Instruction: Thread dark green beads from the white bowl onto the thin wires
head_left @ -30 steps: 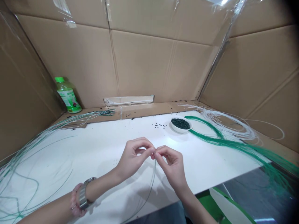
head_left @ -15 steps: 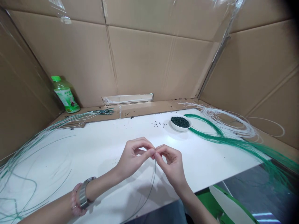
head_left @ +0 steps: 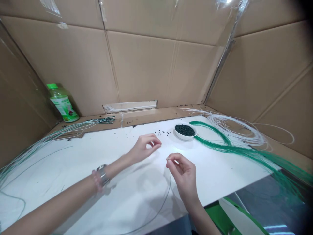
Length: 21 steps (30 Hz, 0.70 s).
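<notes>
Thin dark strand [head_left: 169,192] hangs from your right hand [head_left: 182,173] and curves down across the white board [head_left: 137,202], its lower run lying on the surface. Your right thumb and forefinger are pinched shut on its upper end at the fingertips [head_left: 171,160]; whether a bead sits in that pinch is too small to tell. Your left hand [head_left: 145,147] is apart from the strand, nearer the bowl, its fingers curled and loosely parted, gripping nothing visible. Watch [head_left: 102,174] and beaded bracelet [head_left: 96,180] are on your left wrist. White bowl [head_left: 189,136] of dark green beads [head_left: 185,130] stands ahead of your hands, with loose beads [head_left: 160,133] just left of it. Green strands [head_left: 232,149] and white strands [head_left: 234,132] lie to the right, more strands [head_left: 36,147] lie to the left, and a green-capped bottle [head_left: 62,105] stands by the cardboard wall [head_left: 146,65].
</notes>
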### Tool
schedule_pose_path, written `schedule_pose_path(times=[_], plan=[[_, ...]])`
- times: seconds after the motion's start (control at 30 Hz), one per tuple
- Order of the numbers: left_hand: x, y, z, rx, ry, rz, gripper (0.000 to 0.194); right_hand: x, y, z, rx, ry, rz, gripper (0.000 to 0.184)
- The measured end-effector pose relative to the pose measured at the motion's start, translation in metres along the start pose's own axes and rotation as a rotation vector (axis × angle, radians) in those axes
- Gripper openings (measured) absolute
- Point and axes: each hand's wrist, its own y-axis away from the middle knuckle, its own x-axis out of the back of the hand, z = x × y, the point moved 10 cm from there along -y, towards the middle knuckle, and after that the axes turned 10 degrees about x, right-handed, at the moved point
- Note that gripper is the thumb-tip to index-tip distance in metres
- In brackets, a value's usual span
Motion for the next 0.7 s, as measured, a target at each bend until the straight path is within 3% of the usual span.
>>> schedule_pose_path(times=[0.13, 0.27, 0.53, 0.63, 0.7], plan=[[-0.01, -0.054, -0.058, 0.106, -0.234, -0.041, 0.024, 0.013, 0.004, 0.005, -0.019, -0.015, 0.012, 0.013], [-0.024, -0.079, -0.086, 0.176, -0.32, -0.037, 0.031, 0.026, 0.007, 0.01, -0.034, -0.018, 0.029, 0.013], [-0.034, -0.086, -0.093, 0.224, -0.172, -0.025, 0.031, 0.031, -0.001, 0.009, 0.033, 0.019, -0.007, 0.011], [-0.022, -0.084, -0.081, 0.24, -0.022, 0.027, 0.031, 0.027, -0.014, -0.006, 0.101, 0.035, -0.05, 0.009], [-0.005, -0.078, -0.062, 0.236, 0.112, 0.088, 0.028, 0.022, -0.028, -0.021, 0.155, 0.046, -0.088, 0.009]])
